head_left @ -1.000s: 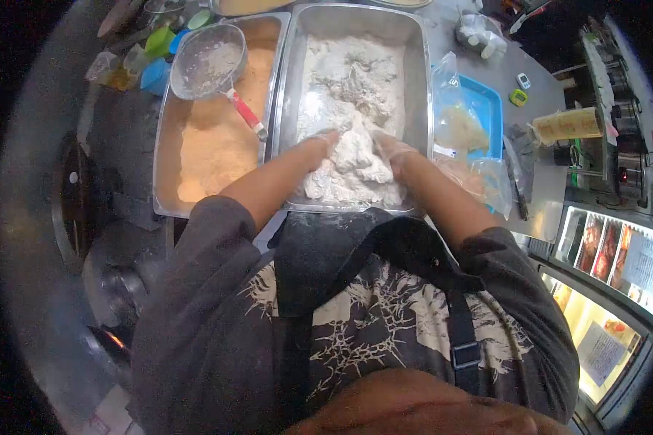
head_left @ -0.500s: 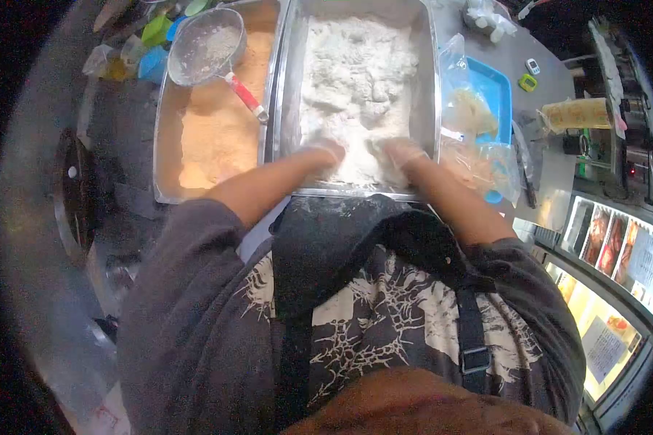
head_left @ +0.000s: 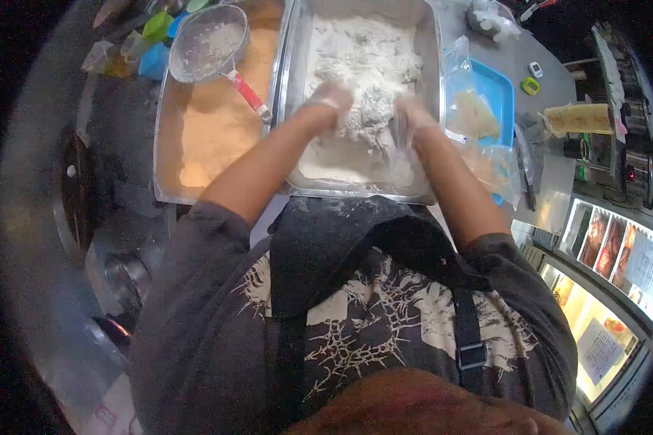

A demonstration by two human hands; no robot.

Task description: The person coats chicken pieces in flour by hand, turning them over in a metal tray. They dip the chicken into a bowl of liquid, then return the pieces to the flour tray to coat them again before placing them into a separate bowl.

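A deep metal tray (head_left: 440,65) in front of me holds white flour (head_left: 341,156) and flour-coated pieces (head_left: 374,101) heaped in its middle and far part. My left hand (head_left: 331,98), in a clear glove, is at the left side of the heap. On the heap's right side is my right hand (head_left: 411,114), also gloved. Both hands are smeared by motion, so their fingers do not show clearly. What the coated pieces are, I cannot make out under the flour.
To the left stands a tray of orange powder (head_left: 210,138), with a red-handled sieve (head_left: 209,47) resting across it. On the right lie a blue tray (head_left: 506,101) and a clear plastic bag (head_left: 471,112). Small timers (head_left: 531,85) sit beyond; a lit display (head_left: 595,333) is lower right.
Both hands have moved forward from the tray's near end to its middle. The flour there has been pushed up into a heap, leaving a thinner layer near me.
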